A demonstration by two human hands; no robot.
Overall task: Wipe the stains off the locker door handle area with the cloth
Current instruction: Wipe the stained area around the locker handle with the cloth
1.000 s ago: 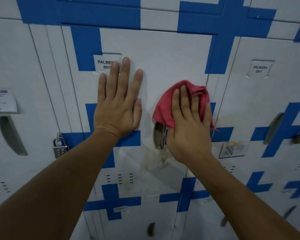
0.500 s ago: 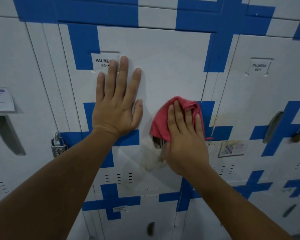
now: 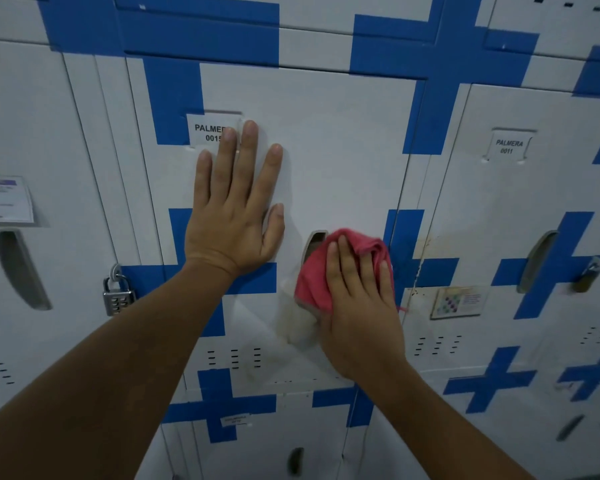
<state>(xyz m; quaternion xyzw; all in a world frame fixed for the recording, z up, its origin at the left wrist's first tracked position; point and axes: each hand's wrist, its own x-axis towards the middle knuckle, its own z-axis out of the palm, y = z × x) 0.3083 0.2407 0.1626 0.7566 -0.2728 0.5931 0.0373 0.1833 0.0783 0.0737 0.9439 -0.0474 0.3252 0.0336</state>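
Fingers (image 3: 357, 271) of the right hand (image 3: 361, 306) lay close together, pressing the red cloth (image 3: 314, 275) flat over the lower part of the handle (image 3: 314, 242) on the locker door (image 3: 333, 161). Left hand (image 3: 232, 220) rested flat on that door, fingers spread, holding nothing.

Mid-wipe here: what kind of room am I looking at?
Probably a locker room or staff changing area. It shows rows of white metal locker doors with blue tape, printed name-and-number labels, and a combination padlock on the neighbouring door.
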